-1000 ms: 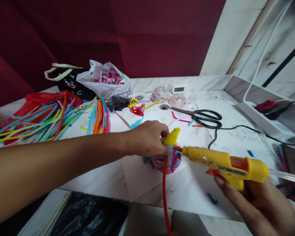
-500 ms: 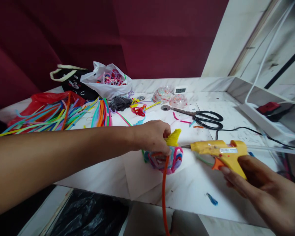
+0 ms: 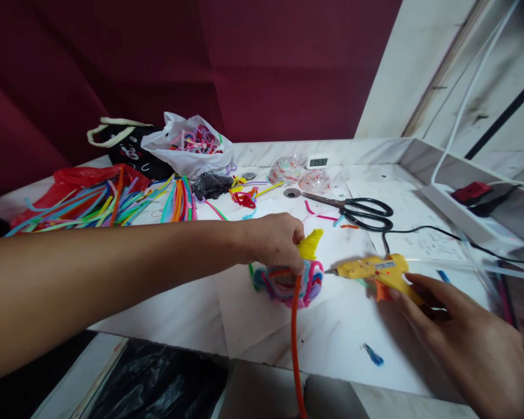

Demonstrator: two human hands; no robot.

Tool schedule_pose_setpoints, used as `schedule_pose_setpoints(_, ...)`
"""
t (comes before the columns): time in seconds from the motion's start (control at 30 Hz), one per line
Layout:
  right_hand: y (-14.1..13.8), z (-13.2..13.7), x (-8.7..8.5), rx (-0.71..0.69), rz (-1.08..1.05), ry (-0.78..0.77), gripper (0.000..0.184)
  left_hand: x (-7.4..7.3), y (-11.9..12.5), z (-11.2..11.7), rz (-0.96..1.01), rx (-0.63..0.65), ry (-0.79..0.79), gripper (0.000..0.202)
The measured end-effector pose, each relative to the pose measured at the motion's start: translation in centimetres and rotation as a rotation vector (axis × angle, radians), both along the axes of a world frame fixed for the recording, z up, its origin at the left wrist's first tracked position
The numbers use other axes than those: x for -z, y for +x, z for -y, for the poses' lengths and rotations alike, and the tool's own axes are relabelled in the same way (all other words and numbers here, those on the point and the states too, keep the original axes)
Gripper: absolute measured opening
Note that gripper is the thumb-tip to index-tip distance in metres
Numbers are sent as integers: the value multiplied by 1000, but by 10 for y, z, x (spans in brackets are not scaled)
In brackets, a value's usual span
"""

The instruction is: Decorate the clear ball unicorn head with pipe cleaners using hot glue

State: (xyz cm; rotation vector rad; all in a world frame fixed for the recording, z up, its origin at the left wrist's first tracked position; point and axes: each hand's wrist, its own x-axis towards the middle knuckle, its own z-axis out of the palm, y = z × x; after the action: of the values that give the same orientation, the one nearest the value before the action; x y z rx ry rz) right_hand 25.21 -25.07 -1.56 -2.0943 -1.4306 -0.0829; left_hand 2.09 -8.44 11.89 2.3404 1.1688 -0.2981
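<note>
My left hand (image 3: 279, 241) is closed at the craft piece, pinching an orange pipe cleaner (image 3: 296, 343) against it. The strip hangs down past the table's front edge. Coils of pink, blue and purple pipe cleaner cover the round craft piece (image 3: 315, 282), and a yellow horn-like cone (image 3: 311, 244) rises from its top. The fingers hide part of its front. My right hand (image 3: 452, 331) has its thumb and fingers about the handle of a yellow hot glue gun (image 3: 367, 267), low over the table. The gun's metal tip points left, just beside the piece.
Black-handled scissors (image 3: 369, 212) lie behind the glue gun, beside its black cord (image 3: 436, 228). Loose pipe cleaners (image 3: 91, 203) spread at the left, near a white bag (image 3: 187, 157) of scraps. A digital clock (image 3: 318, 162) stands at the back, a power strip (image 3: 475, 215) at right.
My right hand has lowered the glue gun and tilted it, and the grip looks looser. The left hand stays at the craft piece with the orange pipe cleaner. The view has shifted slightly.
</note>
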Motion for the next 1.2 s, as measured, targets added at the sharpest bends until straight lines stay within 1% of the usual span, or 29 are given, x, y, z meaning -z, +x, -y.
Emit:
schedule_pose_setpoints(0.07,-11,-2,-4,-51,190,71,42,1,2,0,-8,-5,-15,34)
schedule_pose_setpoints(0.1,-18,-3,-7,-104,257,129,38,1,2,-1,-14,-4,-15,33)
schedule_pose_setpoints(0.13,-26,-4,-11,-196,268,207,33,1,3,-1,-20,-5,-10,33)
schedule_pose_setpoints(0.17,-35,-6,-15,-311,246,301,29,2,3,-1,-23,-5,-5,32)
schedule_pose_setpoints(0.2,-45,-8,-19,-425,195,322,29,2,3,-2,-24,-3,-3,32)
schedule_pose_setpoints(0.27,-65,-13,-27,-582,112,303,30,2,3,-2,-17,7,-4,34)
schedule_pose_setpoints(0.3,-73,-16,-30,-620,81,275,34,1,3,-2,-19,16,-2,35)
schedule_pose_setpoints(0.4,-93,-23,-33,-639,41,273,33,1,3,-1,-38,45,24,37)
schedule_pose_setpoints(0.53,-102,-30,-32,-638,11,286,31,2,3,0,-6,85,67,36)
schedule_pose_setpoints(0.83,-99,-36,-36,-660,-111,237,31,5,0,3,38,62,97,34)
schedule_pose_setpoints(0.97,-95,-37,-36,-701,-202,220,31,7,-1,4,75,53,97,30)
schedule_pose_setpoints(1.13,-91,-40,-37,-726,-278,198,32,7,-3,5,78,68,84,28)
schedule_pose_setpoints(1.2,-91,-40,-37,-730,-298,178,33,7,-2,5,86,73,102,26)
